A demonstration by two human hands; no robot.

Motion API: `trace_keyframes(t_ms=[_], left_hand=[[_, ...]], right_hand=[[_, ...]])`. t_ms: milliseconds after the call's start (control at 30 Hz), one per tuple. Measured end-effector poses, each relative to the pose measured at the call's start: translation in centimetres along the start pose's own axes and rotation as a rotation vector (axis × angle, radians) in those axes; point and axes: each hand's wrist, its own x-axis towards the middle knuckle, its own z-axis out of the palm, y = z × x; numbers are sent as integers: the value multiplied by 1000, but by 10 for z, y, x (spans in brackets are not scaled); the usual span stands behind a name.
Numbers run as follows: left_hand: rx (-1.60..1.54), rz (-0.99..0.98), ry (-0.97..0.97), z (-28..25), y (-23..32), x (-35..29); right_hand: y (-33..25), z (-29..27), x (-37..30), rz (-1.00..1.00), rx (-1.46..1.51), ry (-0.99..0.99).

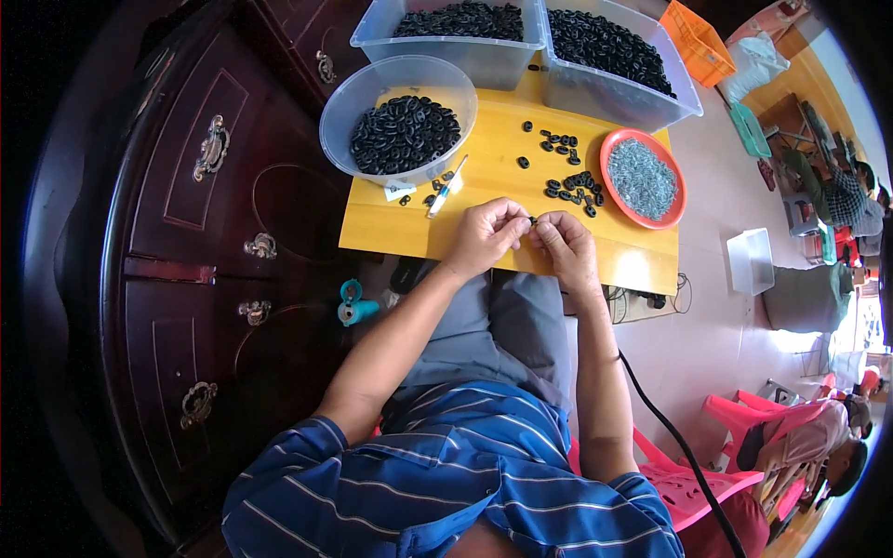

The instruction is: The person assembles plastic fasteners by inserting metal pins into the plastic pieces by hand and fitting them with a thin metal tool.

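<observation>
"What stands at the left of the yellow wooden table [502, 139]?"

"A round, clear plastic tub [335, 126] holding black, oval, ring-like pieces [405, 135]. Probably it is placed there for the left hand to reach easily."

"And then?"

"Beside it lies a slim white-and-blue stick [446, 192]. Next, the person's left hand [486, 234] pinches a small black piece [533, 221], mostly hidden by fingers, over the table's near part."

"The right hand [569, 251] also?"

"Yes, its thumb and finger pinch the same piece, perhaps for keeping it steady. Behind, loose black rings [590, 211] lie near a round orange-red plate [605, 172] of tiny clear pieces [642, 177], seemingly within easy reach."
</observation>
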Motion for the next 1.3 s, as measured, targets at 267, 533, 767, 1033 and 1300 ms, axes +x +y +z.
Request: trace_keyframes(t_ms=[267,533,767,1033,1300], left_hand=[[5,-2,-8,0,1,0],[29,13,-1,2,2,0],[33,18,0,3,3,-1],[139,-54,-23,5,2,3],[137,-47,-9,5,7,2]], right_hand=[[4,-1,2,-23,-64,-17],[-2,0,1,-9,-53,-15],[-4,0,1,-23,-102,-13],[-16,-3,-1,-214,-532,76],[-11,-6,4,-106,-353,6]])
